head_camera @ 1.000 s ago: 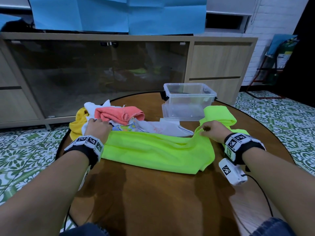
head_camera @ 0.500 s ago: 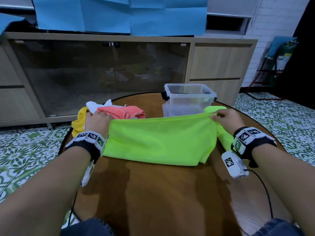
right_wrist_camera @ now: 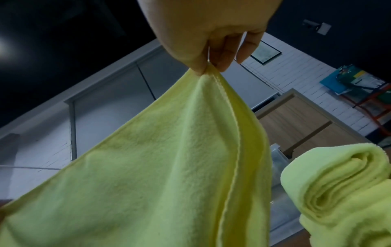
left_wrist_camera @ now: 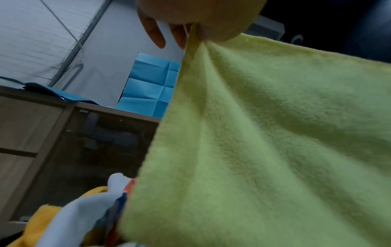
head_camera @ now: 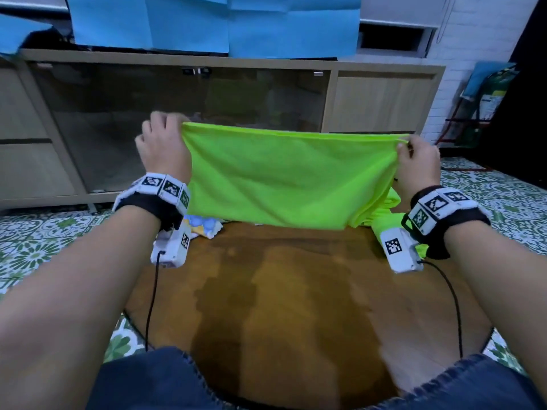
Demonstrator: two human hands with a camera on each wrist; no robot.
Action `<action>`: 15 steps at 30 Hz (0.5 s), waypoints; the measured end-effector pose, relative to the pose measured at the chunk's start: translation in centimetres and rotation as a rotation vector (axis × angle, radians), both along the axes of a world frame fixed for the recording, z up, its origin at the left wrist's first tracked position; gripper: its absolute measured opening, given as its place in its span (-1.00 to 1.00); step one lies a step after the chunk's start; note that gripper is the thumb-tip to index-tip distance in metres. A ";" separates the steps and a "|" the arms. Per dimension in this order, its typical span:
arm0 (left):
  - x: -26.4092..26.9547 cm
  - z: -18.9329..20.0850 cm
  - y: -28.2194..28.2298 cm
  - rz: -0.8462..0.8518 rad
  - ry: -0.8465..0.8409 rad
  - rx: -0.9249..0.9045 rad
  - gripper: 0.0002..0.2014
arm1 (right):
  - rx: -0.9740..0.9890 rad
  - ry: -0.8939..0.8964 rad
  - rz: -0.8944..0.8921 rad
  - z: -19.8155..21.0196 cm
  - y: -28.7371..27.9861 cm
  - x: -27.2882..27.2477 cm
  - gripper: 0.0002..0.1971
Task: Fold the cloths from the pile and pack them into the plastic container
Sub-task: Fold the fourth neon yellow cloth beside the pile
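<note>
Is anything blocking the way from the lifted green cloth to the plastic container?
Cannot tell from the head view: the green cloth, pinched by the left hand and right hand, hides it. In the right wrist view, the plastic container shows just beyond, nothing visibly between.

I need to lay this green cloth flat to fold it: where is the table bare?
The near table, between the forearms and below the green cloth, is bare wood. The left hand and right hand pinch the cloth's top corners. It is crowded behind: the pile at far left, more green cloth at far right.
</note>
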State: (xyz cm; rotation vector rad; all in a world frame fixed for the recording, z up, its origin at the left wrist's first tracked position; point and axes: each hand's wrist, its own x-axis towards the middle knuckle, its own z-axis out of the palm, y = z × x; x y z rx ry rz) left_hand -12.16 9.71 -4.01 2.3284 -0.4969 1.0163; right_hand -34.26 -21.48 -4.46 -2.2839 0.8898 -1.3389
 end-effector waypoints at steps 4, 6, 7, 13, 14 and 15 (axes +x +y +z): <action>-1.1 1.0 -0.1 -0.010 -0.064 -0.062 -0.62 | 0.086 -0.106 0.020 0.6 0.6 -0.7 -0.68; -1.0 0.5 -0.1 -0.024 -0.095 -0.045 -0.61 | 0.137 -0.136 0.031 0.8 0.8 -0.9 -0.71; -0.7 0.1 -0.1 -0.031 -0.098 -0.021 -0.61 | 0.155 -0.119 0.033 0.8 0.9 -0.9 -0.74; 1.8 -5.1 -0.6 0.015 0.165 0.596 -0.61 | 0.297 0.179 0.056 -3.5 -0.7 0.2 -0.73; 2.1 -6.0 -0.6 0.024 0.202 0.699 -0.61 | 0.312 0.243 0.058 -4.6 -1.0 0.4 -0.77; 2.5 -6.7 -0.8 0.034 0.212 0.766 -0.61 | 0.325 0.288 0.062 -5.4 -1.3 0.7 -0.83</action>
